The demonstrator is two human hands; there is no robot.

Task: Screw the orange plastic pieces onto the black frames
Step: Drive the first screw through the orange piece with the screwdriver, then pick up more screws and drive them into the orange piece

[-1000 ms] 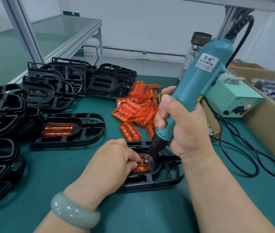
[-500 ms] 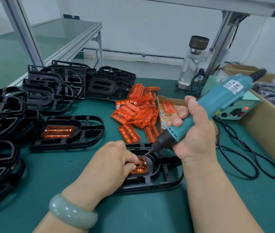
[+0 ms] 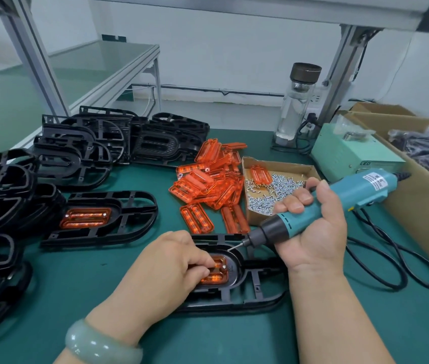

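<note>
Right now the orange piece (image 3: 217,273) sits in the black frame (image 3: 256,294) on the near part of the table (image 3: 82,282), and I think it is partway through being screwed on. The left hand (image 3: 166,269) curls its fingers on the piece to hold it down, while the right hand (image 3: 313,232) grips the blue screwdriver (image 3: 339,203), its tip tilted just above the frame's far edge, close to the left fingers. Next, I think, the tip must stand straight on a screw, maybe a new one from the box of screws (image 3: 273,190) just beyond.
</note>
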